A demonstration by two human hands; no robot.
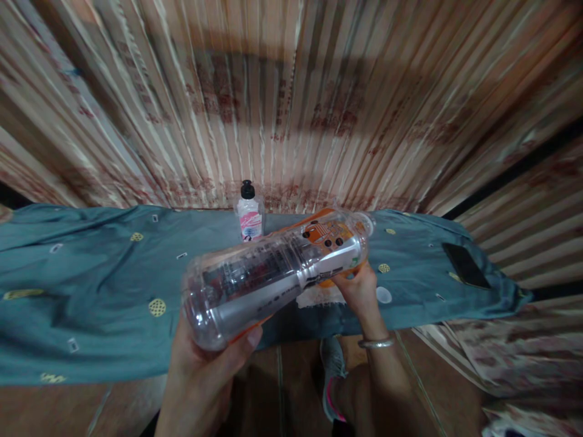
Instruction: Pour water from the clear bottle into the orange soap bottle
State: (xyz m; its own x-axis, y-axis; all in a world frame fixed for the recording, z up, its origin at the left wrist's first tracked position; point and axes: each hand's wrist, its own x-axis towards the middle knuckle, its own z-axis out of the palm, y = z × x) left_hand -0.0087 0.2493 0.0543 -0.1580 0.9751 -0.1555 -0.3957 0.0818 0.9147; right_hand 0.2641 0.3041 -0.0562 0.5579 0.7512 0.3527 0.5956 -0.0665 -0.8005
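A large clear plastic bottle (255, 273) with orange and white print is held up over the cloth-covered table, lying nearly sideways with its neck raised toward the right. My left hand (214, 364) cups its base from below, thumb along the near side. Under the neck end, my right hand (357, 288) grips the bottle; its fingers are partly hidden behind it. A small clear bottle (251, 221) with a black top and pink label stands behind. Below the big bottle lies a whitish, ragged-edged piece (319, 296), partly covered. Beside my right wrist is a round whitish disc (384, 295).
A teal patterned cloth (109, 273) covers the narrow table. Toward its right end lies a dark, flat phone-like object (465, 265). Pleated curtains (282, 109) hang close behind and on the right. Below the front edge, a shoe (333, 364) shows on the tiled floor.
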